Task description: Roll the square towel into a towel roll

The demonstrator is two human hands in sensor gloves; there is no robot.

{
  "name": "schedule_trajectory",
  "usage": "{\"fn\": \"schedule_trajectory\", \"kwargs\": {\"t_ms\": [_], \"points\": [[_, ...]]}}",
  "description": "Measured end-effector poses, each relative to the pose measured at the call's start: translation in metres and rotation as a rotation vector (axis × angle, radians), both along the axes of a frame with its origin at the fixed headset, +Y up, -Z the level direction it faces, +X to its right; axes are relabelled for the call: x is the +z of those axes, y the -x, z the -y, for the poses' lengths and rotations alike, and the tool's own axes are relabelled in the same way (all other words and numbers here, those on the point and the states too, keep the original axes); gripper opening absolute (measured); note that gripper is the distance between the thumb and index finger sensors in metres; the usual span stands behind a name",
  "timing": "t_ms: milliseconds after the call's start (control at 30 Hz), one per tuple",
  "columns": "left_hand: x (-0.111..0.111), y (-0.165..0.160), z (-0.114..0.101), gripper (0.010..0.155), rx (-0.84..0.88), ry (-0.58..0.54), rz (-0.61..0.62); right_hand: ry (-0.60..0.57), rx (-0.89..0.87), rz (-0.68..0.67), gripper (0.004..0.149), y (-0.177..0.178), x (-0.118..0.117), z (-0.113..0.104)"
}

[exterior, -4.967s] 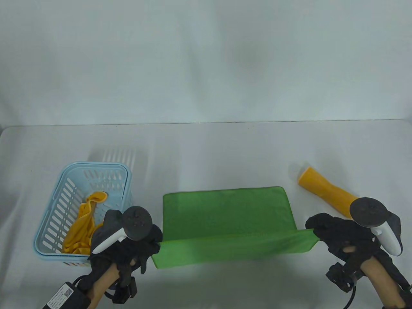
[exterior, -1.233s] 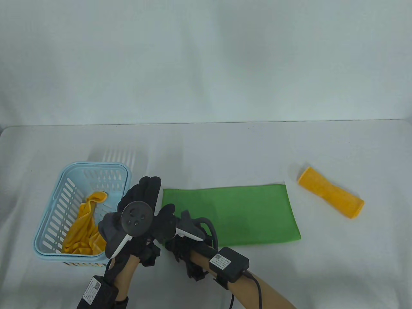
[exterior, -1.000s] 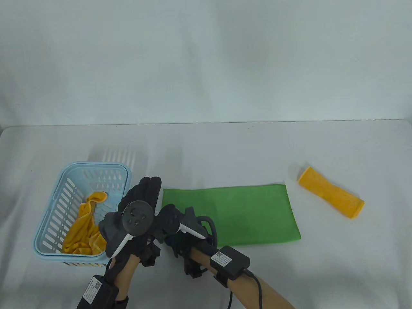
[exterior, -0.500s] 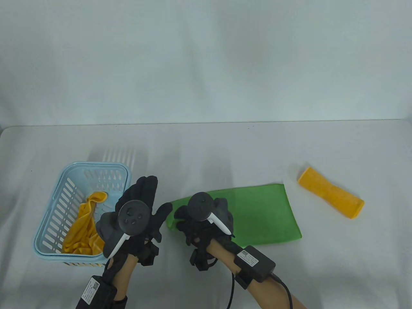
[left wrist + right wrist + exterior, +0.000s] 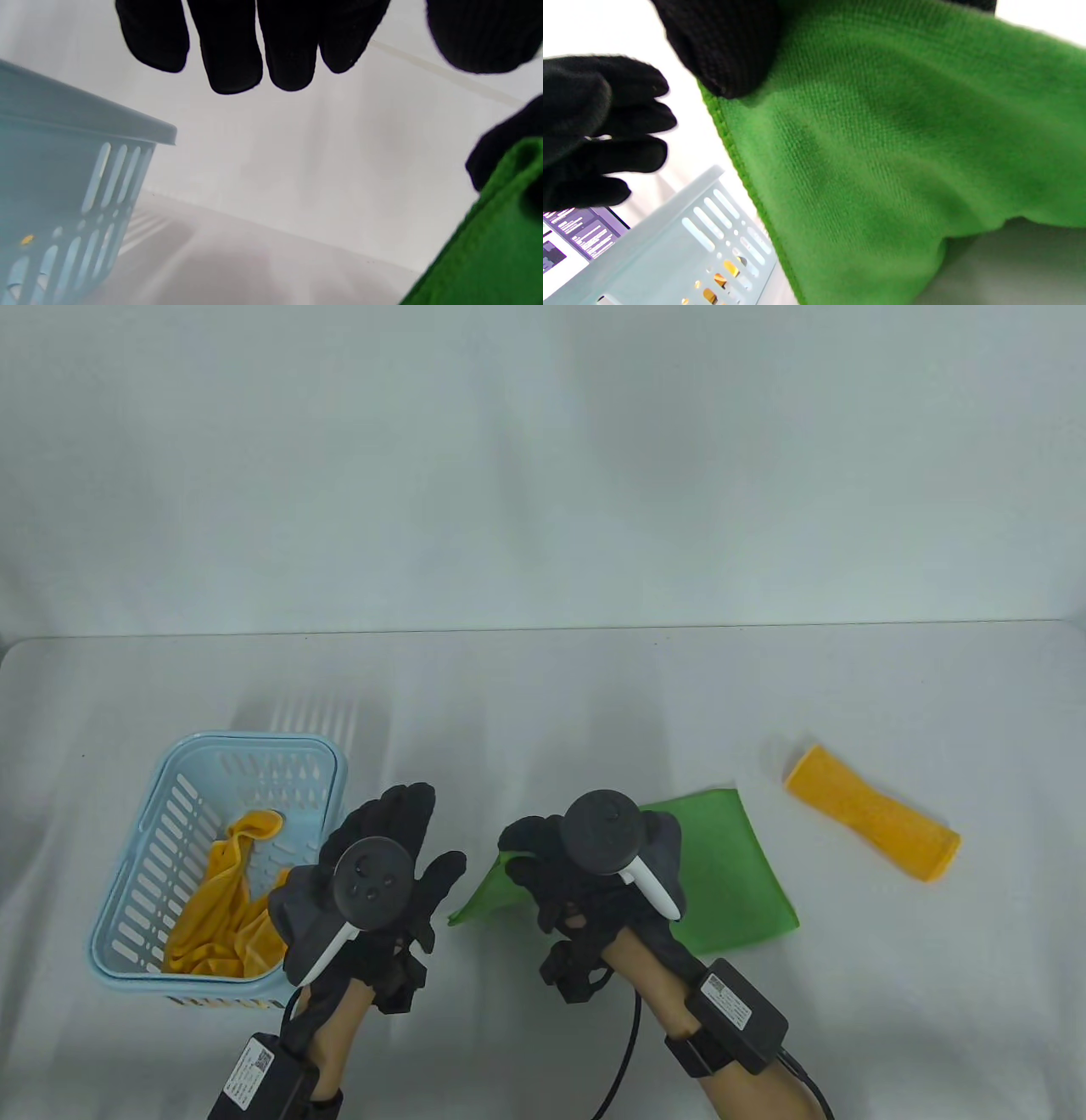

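Observation:
A green towel (image 5: 730, 865), folded in half, lies on the table with its left end lifted off the surface. My right hand (image 5: 543, 861) grips that left end and holds it raised over the towel's middle; in the right wrist view the green cloth (image 5: 882, 148) hangs from my gloved fingers (image 5: 725, 46). My left hand (image 5: 399, 840) hovers just left of the towel with fingers straight and holds nothing. In the left wrist view its fingers (image 5: 237, 46) hang free and the green towel (image 5: 492, 245) edge shows at the right.
A light blue slotted basket (image 5: 182, 763) with a crumpled yellow cloth (image 5: 221, 899) stands at the left, close to my left hand. A rolled yellow towel (image 5: 870, 813) lies at the right. The table's far edge (image 5: 543, 629) runs behind.
My right hand took the towel's left end and has carried it up and rightward over the towel. My left hand let go and shifted slightly right.

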State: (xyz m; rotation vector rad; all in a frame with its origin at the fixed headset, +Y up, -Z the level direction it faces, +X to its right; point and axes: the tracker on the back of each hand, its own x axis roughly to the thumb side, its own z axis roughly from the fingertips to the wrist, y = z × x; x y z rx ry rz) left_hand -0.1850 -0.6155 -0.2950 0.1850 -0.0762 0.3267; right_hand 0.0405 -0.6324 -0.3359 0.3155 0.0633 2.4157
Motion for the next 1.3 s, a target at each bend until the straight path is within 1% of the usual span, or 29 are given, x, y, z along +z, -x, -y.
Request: {"fn": "schedule_trajectory", "kwargs": {"t_ms": [100, 200, 333, 433, 533, 633, 800, 933, 1100, 1233, 1300], "points": [[-0.001, -0.006, 0.003, 0.076, 0.015, 0.043, 0.061, -0.012, -0.015, -0.003, 0.040, -0.009, 0.000, -0.008], [-0.003, -0.016, 0.011, 0.076, 0.018, 0.120, 0.140, -0.027, -0.037, -0.003, 0.040, -0.018, 0.001, -0.018], [-0.007, -0.026, 0.025, 0.081, -0.023, 0.205, 0.201, -0.037, -0.066, -0.004, 0.040, -0.029, 0.002, -0.027], [-0.012, -0.032, 0.041, 0.085, -0.039, 0.282, 0.237, -0.045, -0.086, -0.013, 0.039, -0.036, 0.004, -0.036], [-0.016, -0.035, 0.052, 0.081, -0.034, 0.336, 0.254, -0.050, -0.101, -0.030, 0.039, -0.042, 0.006, -0.041], [-0.020, -0.036, 0.060, 0.072, -0.035, 0.378, 0.257, -0.059, -0.115, -0.025, 0.039, -0.047, 0.006, -0.045], [-0.024, -0.036, 0.068, 0.056, -0.017, 0.410, 0.246, -0.065, -0.146, -0.018, 0.039, -0.053, 0.007, -0.049], [-0.025, -0.034, 0.068, 0.046, 0.025, 0.413, 0.240, -0.070, -0.166, -0.008, 0.039, -0.059, 0.007, -0.052], [-0.024, -0.033, 0.064, 0.040, 0.075, 0.399, 0.246, -0.055, -0.220, 0.021, 0.039, -0.068, 0.003, -0.051], [-0.022, -0.030, 0.057, 0.039, 0.109, 0.354, 0.231, -0.036, -0.273, 0.047, 0.039, -0.077, 0.000, -0.049], [-0.020, -0.026, 0.051, 0.039, 0.139, 0.313, 0.203, -0.027, -0.309, 0.068, 0.039, -0.083, -0.002, -0.048]]}}
